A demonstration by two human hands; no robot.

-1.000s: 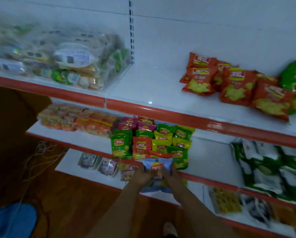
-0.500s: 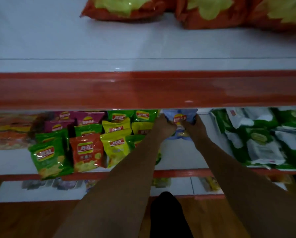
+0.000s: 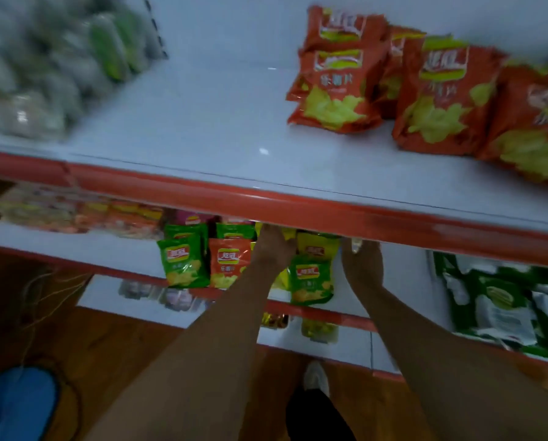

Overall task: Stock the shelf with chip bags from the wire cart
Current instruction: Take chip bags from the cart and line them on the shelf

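Note:
Both my arms reach into the middle shelf, under the red front edge of the upper shelf. My left hand rests against the yellow chip bags in the row of small green, orange and yellow bags. My right hand is just right of that row, with a pale scrap at its fingertips. The upper shelf's edge hides the fingertips of both hands. The blue chip bag and the wire cart are not in view.
Large orange chip bags lie on the upper shelf at the right, blurred clear packs at the left. Green-and-white bags fill the middle shelf's right end. A blue object and loose wires lie on the wooden floor.
The view has swung up and left. My hands have moved apart on the middle shelf, and the blue chip bag held between them is no longer visible.

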